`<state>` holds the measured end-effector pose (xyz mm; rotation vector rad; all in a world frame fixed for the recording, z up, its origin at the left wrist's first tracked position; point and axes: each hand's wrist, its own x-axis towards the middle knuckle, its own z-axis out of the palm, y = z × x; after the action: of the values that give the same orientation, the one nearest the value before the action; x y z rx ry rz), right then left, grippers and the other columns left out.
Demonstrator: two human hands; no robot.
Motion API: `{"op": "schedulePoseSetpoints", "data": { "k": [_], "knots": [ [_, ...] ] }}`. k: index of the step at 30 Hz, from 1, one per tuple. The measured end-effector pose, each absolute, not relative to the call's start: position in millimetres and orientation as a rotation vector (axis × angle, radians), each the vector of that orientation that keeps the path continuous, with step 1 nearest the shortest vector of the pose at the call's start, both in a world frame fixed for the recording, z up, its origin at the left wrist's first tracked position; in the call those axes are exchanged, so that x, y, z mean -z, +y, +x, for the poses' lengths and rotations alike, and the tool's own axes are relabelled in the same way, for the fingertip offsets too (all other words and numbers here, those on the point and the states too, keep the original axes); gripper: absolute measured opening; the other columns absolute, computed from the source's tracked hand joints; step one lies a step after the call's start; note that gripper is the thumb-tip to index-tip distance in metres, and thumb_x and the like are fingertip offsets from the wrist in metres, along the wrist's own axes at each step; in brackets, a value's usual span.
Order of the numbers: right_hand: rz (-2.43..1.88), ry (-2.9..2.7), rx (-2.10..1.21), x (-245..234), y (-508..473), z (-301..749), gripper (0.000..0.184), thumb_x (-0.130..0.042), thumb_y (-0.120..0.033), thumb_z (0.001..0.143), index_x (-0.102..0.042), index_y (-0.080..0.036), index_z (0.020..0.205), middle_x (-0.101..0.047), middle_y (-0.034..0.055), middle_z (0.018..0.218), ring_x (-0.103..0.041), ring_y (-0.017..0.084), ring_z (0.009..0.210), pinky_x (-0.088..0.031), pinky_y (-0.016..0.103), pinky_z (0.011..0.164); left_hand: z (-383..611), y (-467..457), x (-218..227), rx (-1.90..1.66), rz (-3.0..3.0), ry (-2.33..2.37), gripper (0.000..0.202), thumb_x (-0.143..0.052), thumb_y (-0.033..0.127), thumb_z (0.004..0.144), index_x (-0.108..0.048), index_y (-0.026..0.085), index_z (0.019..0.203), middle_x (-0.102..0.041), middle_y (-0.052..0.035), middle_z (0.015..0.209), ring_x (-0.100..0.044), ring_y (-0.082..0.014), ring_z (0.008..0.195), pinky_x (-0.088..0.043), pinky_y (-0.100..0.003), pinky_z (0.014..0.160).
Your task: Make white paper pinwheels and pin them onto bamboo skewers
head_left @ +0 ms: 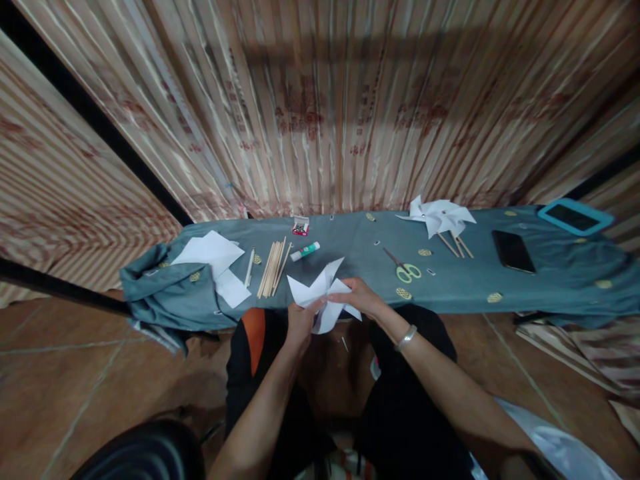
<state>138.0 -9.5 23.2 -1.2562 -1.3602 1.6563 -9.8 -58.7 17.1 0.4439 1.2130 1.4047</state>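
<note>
A white paper pinwheel (pixel 327 319) with folded, pointed blades is held at the table's front edge, above my lap. My left hand (pixel 301 319) grips its lower left side, thumb lying toward the centre. From the right, my right hand (pixel 364 297) pinches the pinwheel near its middle; the fingertips are partly hidden by paper. Just beyond lie a glue stick (pixel 305 251), a bundle of thin wooden sticks (pixel 273 270) and an open small red box (pixel 301 227). Scissors with green handles (pixel 407 271) rest to the right of the pinwheel.
White paper sheets (pixel 210 253) and a white pen (pixel 249 267) lie on the left. Pinwheels on sticks (pixel 440 217) are piled at the back right. A black phone (pixel 513 251) and a blue-framed tablet (pixel 575 217) lie farther right on the grey-green cloth (pixel 350 237). A curtain hangs behind.
</note>
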Motion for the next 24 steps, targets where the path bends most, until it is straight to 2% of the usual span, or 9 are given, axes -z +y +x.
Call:
{"op": "schedulePoseSetpoints", "data": {
  "k": [8,24],
  "knots": [
    [-1.203,-1.309,-1.681,-40.6,-17.2,137.6,0.041,-0.087,-0.040,0.047,-0.073,-0.012,0.074,-0.068,-0.0014,0.062,-0.056,0.012,0.056,-0.042,0.025,0.057,-9.6,-61.3,-22.4,-1.412,0.492,1.190,0.042,-0.092,0.030,0.035,-0.077,0.013,0.071,-0.076,-0.0051,0.072,-0.068,-0.0195,0.066,-0.052,-0.034,0.072],
    [-1.198,-1.271,-1.632,-53.7,-28.9,140.6,0.043,-0.087,-0.043,0.046,-0.070,-0.013,0.071,-0.067,-0.0018,0.061,-0.055,0.012,0.056,-0.040,0.025,0.056,-6.3,-66.9,-32.6,-1.406,0.516,1.170,0.051,-0.094,0.034,0.035,-0.077,0.011,0.077,-0.076,-0.0077,0.072,-0.069,-0.0221,0.064,-0.054,-0.036,0.068]
  ]
}}
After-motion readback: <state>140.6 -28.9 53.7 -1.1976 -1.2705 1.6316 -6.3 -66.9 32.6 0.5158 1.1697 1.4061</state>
